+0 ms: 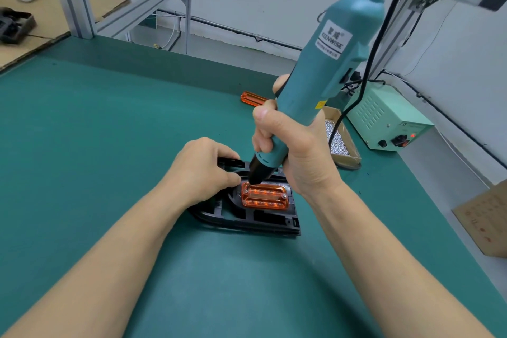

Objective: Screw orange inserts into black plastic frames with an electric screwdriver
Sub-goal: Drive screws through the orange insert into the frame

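Gripping the teal electric screwdriver in our right hand, we drive a screw at the orange insert's left end while our left hand pinches the black frame on the green mat; next likely lift away, checking seating.

Two bare forearms reach in from the lower edge, no sleeves visible; left hand and right hand appear ungloved, with short-trimmed nails, apparently without rings.
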Demonstrator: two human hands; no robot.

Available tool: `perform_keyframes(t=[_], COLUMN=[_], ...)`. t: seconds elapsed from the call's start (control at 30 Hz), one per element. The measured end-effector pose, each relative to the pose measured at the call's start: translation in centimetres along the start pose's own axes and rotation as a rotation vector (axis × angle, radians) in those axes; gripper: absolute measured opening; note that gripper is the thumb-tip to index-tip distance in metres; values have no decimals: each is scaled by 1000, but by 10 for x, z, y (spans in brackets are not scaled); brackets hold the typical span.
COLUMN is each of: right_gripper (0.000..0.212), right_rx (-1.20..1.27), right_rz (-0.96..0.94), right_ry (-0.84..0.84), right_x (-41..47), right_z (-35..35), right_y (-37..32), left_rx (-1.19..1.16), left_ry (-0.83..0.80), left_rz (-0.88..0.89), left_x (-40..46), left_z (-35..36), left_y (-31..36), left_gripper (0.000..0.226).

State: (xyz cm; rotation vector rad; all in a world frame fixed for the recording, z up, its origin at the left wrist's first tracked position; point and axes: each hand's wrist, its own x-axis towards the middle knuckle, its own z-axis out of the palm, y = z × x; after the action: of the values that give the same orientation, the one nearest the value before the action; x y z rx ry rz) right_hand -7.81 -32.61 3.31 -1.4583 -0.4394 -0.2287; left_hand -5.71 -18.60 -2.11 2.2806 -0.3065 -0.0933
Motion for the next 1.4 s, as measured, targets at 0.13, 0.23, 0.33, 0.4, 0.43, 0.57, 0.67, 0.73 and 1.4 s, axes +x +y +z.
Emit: perform_keyframes(t=[0.13, 0.23, 0.33, 0.4, 0.43, 0.57, 0.67, 0.73, 1.4], right_gripper=[24, 23, 24, 25, 25, 24, 22, 23, 26], right_rx=[17, 33, 43, 55, 68, 103, 108, 108, 78], right_rz=[-19, -39, -45, -37, -31, -22, -18, -6, -22], right_ry=[4, 15, 10, -16, -32, -56, -61, -68, -107], right_x=[0, 0, 0, 0, 1, 1, 0, 1, -1], right_z=[-1, 0, 0, 0, 0, -4, -6, -5, -5], right_y=[2, 2, 2, 2, 1, 0, 0, 0, -2], left_rx=[-9, -18, -21, -22, -24, -20, -12, -15, 36], left_ry=[6, 11, 10, 10, 8, 7, 4, 3, 9], left_rz=[2, -3, -5, -4, -3, -5, -7, -12, -4], left_x=[-1, -2, -2, -2, -2, -2, -2, -3, -3], left_z=[1, 1, 0, 0, 0, 0, 0, 0, 1], left_y=[-1, -1, -1, 0, 0, 1, 2, 2, 2], left_gripper=[21, 21, 21, 21, 22, 22, 23, 24, 20])
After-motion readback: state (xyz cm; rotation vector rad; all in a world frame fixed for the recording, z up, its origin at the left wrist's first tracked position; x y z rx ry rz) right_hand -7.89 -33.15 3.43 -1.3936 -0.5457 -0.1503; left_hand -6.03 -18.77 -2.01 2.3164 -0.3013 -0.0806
